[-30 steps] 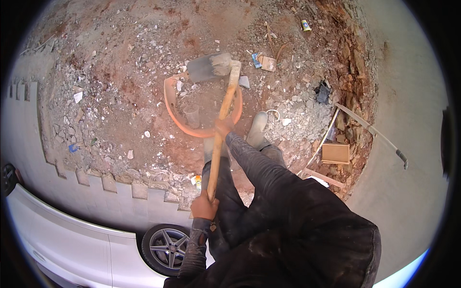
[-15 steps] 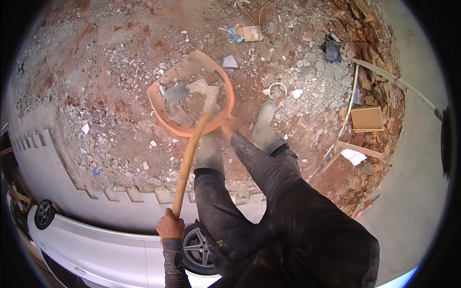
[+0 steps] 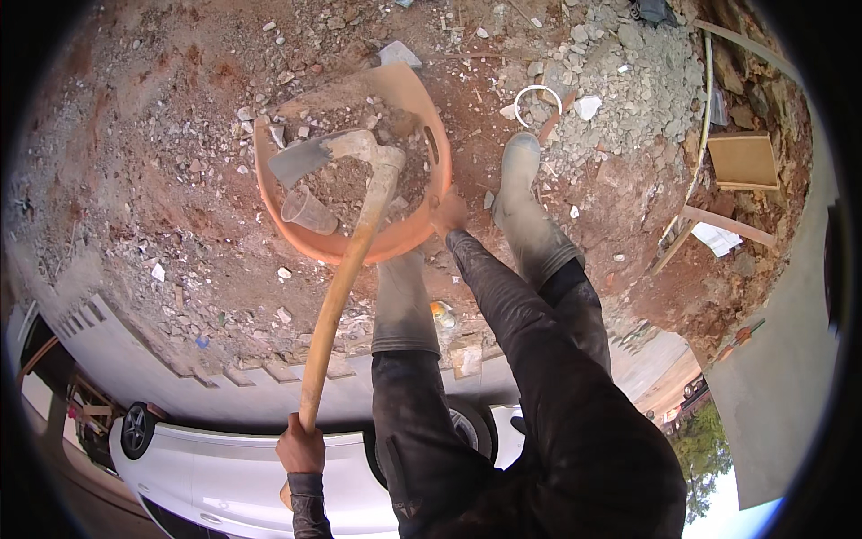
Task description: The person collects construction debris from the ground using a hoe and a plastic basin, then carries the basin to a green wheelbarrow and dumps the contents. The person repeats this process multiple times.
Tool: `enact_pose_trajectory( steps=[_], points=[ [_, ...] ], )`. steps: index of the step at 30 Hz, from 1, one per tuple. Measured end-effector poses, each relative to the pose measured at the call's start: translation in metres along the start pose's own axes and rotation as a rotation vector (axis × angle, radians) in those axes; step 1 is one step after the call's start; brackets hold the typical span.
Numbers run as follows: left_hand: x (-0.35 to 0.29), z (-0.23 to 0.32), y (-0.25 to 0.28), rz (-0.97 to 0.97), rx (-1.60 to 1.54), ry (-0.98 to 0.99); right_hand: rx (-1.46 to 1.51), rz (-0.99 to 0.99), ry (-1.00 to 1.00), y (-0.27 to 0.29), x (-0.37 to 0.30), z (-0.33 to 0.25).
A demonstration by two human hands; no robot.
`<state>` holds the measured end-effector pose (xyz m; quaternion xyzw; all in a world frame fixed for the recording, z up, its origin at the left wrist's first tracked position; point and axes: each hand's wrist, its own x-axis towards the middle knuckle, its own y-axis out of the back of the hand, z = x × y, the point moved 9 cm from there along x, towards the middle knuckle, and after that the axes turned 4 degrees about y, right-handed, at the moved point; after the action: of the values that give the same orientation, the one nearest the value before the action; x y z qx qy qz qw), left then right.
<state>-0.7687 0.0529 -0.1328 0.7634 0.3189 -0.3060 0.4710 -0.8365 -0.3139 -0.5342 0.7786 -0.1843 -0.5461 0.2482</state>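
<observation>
My left hand (image 3: 300, 446) is wrapped round the lower end of the long wooden handle of a hoe (image 3: 334, 310). Its dusty head and flat grey blade reach over an orange basin (image 3: 409, 234), which lies tilted on the rubble with its far side low. At the basin's right rim, my right hand (image 3: 447, 214) is closed on the edge, its fingers partly blurred. Inside lie soil, small stones and a clear plastic cup (image 3: 308, 210). How far the blade touches the soil cannot be told.
Rubble and reddish soil surround my boots (image 3: 519, 175). A white ring (image 3: 538, 91) lies beyond the right boot. To the right are a cardboard box (image 3: 743, 162) and wooden strips (image 3: 727, 225). A white car (image 3: 260, 476) stands beyond a concrete edge at lower left.
The view has shifted, so the basin, boots and car sit differently in it. Both hands keep their holds. The hoe head stays over the basin, and the cup still lies inside.
</observation>
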Motion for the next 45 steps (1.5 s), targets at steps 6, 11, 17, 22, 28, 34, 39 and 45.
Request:
enact_pose_trajectory(
  steps=[6, 11, 17, 22, 28, 34, 39, 45],
  points=[
    [-0.004, 0.024, 0.0, 0.026, 0.125, -0.095, 0.454, -0.178, -0.482, -0.074, -0.112, 0.166],
    [-0.029, 0.055, 0.037, 0.025, 0.149, -0.242, 1.002, -0.494, -0.755, -0.057, -0.205, 0.127],
    [-0.076, 0.11, 0.098, 0.087, 0.207, -0.325, 2.166, -0.328, -0.756, 0.082, -0.233, -0.055],
    [-0.099, 0.183, 0.095, 0.085, 0.218, -0.409, 1.976, -0.064, -0.641, 0.183, -0.189, -0.014],
    [-0.087, 0.442, 0.103, 0.122, -0.089, -0.885, 1.966, 0.379, -0.314, 0.394, -0.039, 0.099],
    [-0.037, 0.775, 0.134, 0.134, -0.145, -1.191, 1.7, 0.779, 0.1, 0.645, 0.166, 0.195],
    [-0.029, 0.867, 0.154, 0.006, -0.252, -1.182, 1.398, 0.737, -0.009, 0.652, 0.267, 0.193],
    [-0.056, 0.812, 0.133, -0.08, -0.281, -1.138, 1.078, 0.646, -0.21, 0.609, 0.249, 0.215]
  ],
)
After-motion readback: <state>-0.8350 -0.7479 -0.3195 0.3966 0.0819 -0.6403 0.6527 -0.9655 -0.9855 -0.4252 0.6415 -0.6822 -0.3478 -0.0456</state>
